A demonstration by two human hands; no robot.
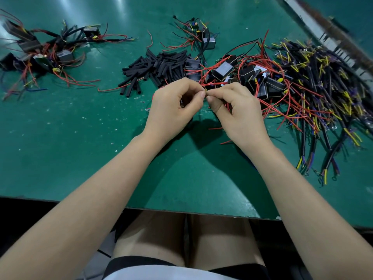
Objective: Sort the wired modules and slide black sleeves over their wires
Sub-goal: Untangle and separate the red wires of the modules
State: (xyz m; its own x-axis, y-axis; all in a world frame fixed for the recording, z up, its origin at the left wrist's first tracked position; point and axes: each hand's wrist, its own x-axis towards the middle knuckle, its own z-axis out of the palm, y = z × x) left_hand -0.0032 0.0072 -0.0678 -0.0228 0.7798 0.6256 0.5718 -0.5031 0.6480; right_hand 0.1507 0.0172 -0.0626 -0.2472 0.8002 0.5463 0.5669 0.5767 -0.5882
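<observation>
Above the green table [80, 138], the left hand [171, 110] and the right hand [236, 112] meet thumb to thumb, fingers curled tight, each pinching a thin red wire [214, 84] with a small yellow tip; what else they hold cannot be told. At 12 o'clock from the hands lies a pile of short matte black sleeves [159, 65]. At 2 o'clock sit boxy dark modules [248, 77] tangled in glossy red wires, beside a heap of black cables [323, 93]. At 10 o'clock lies another module cluster [40, 55].
</observation>
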